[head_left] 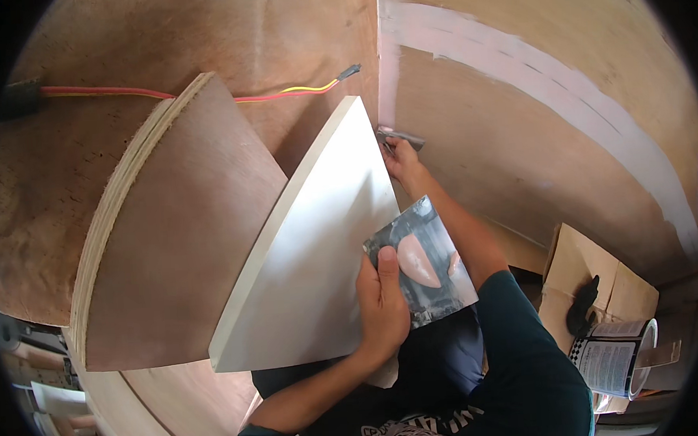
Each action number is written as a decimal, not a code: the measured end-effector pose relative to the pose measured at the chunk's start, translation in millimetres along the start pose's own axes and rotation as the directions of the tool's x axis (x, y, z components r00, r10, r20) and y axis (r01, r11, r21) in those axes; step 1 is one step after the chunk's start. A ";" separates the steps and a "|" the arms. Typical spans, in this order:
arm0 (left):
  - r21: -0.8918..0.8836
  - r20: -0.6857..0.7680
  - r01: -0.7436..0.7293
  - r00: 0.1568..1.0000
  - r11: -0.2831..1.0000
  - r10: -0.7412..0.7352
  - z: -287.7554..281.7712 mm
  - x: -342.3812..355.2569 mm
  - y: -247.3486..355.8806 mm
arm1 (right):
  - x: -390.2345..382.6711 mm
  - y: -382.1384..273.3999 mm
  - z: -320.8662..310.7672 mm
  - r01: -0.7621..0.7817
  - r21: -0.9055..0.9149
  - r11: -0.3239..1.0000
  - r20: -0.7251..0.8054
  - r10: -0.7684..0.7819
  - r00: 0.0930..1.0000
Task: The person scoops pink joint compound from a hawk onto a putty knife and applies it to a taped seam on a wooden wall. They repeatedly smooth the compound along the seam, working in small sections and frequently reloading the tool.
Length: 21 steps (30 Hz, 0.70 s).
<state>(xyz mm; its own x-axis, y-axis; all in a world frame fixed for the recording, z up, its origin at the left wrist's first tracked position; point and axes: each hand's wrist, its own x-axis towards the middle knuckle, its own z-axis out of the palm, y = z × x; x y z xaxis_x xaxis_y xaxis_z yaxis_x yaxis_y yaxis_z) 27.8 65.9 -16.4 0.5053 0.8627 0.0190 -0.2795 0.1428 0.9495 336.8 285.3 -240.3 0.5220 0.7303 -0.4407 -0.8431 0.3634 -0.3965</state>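
My left hand [381, 307], at lower centre of the frame, grips a flat grey board [426, 265] with my thumb lying across its top face. A lump of pink putty [417, 260] sits on that board, near the middle, just right of my thumb. The board rests tilted against the lower right edge of the white shelf [311, 251], a quarter-round panel that runs from the corner at upper centre down toward me.

My right hand [401, 158] is up at centre, fingers closed round a putty knife [400, 139]. The blade lies against the plywood wall [520, 177] just right of the corner seam, touching the tip of the white shelf. A pale pink band of putty [547, 89] sweeps across the wall from the upper centre to the right edge of the frame.

Left of the white shelf stands a second, bare plywood shelf [176, 235], its layered edge curving along the left side. Red and yellow wires [279, 94] run across the back wall in the upper left, passing behind that shelf.

In the lower right, an open tin [613, 358] stands by flattened cardboard [584, 265], with a dark glove [584, 304] lying on the cardboard.
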 end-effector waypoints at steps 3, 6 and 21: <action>0.000 -0.058 -0.025 0.998 1.000 0.025 6.6 0.2 5.6 | 7.9 -1.9 7.9 -0.013 -0.030 0.999 0.011 0.013 1.000; -0.021 -0.068 -0.043 0.997 0.999 0.041 6.0 0.3 4.4 | -5.4 -4.4 29.1 -0.053 -0.080 0.995 0.001 0.053 0.999; -0.082 -0.069 -0.176 0.983 0.981 0.170 4.0 3.0 9.6 | -91.4 -68.6 170.5 0.161 -0.175 0.971 0.159 -0.133 0.978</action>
<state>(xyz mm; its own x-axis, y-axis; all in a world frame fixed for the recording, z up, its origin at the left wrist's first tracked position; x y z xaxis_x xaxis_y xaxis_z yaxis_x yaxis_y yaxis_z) 29.9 67.9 -6.0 0.3927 0.9059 0.1586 -0.4299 0.0283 0.9024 324.9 292.3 -35.5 0.6022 0.7581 -0.2501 -0.7124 0.3691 -0.5968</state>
